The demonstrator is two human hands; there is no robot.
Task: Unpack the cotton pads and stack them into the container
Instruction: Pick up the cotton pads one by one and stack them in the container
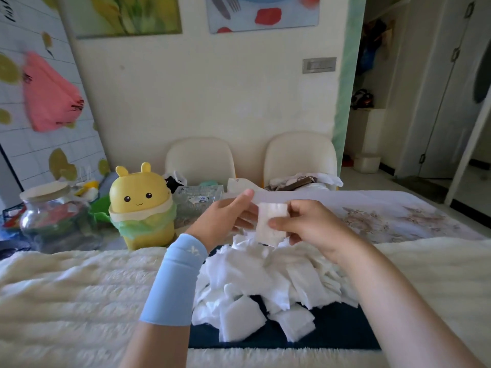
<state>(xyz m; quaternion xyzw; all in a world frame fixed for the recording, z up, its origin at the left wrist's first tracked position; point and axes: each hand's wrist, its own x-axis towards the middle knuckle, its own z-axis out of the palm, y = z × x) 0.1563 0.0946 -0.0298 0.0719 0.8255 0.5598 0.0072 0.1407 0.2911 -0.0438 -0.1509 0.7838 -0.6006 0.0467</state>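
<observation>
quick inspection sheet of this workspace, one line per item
surface: cream fluffy blanket with a dark navy mat on it
job's things: loose pile of white cotton pads on the mat; small stack of white pads held above it; container not identifiable
clutter: yellow eared mini bin with green liner, lidded glass jar, clear plastic box
grippers: left hand and right hand both pinch the small stack
cables: nothing seen
surroundings: two cream chairs, pictures on the wall, open doorway at right
</observation>
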